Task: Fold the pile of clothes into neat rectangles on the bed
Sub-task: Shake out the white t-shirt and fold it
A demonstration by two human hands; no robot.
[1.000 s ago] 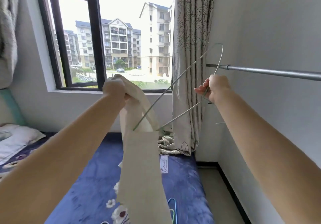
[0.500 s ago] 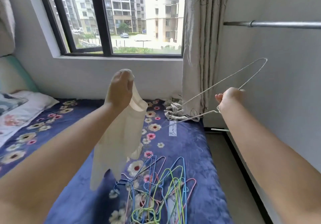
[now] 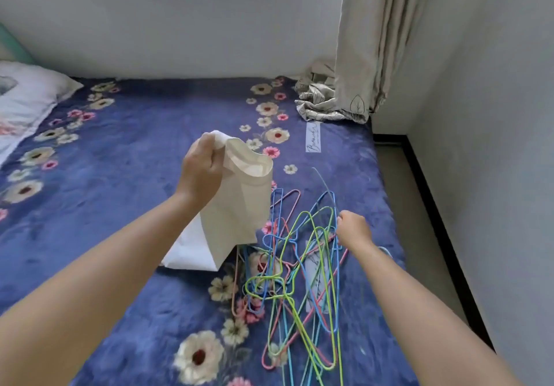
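Observation:
My left hand (image 3: pixel 200 172) grips the top of a cream garment (image 3: pixel 239 208) and holds it above the bed (image 3: pixel 120 160). The garment hangs down, and a white part of it (image 3: pixel 187 252) touches the blue floral blanket. To its right lies a tangle of coloured wire hangers (image 3: pixel 295 280). My right hand (image 3: pixel 353 229) is low over that pile with its fingers curled round a thin grey wire hanger (image 3: pixel 325 186), which slants up and left from the fist.
A pillow (image 3: pixel 24 101) lies at the bed's left end. A patterned curtain (image 3: pixel 374 41) hangs at the back right, its crumpled end (image 3: pixel 323 101) on the blanket. A narrow floor strip (image 3: pixel 413 220) runs between bed and right wall.
The view tipped down from the window to the bed. Both hands dropped: the left lowered the garment onto the blanket, and the right brought the grey hanger down to the hanger pile.

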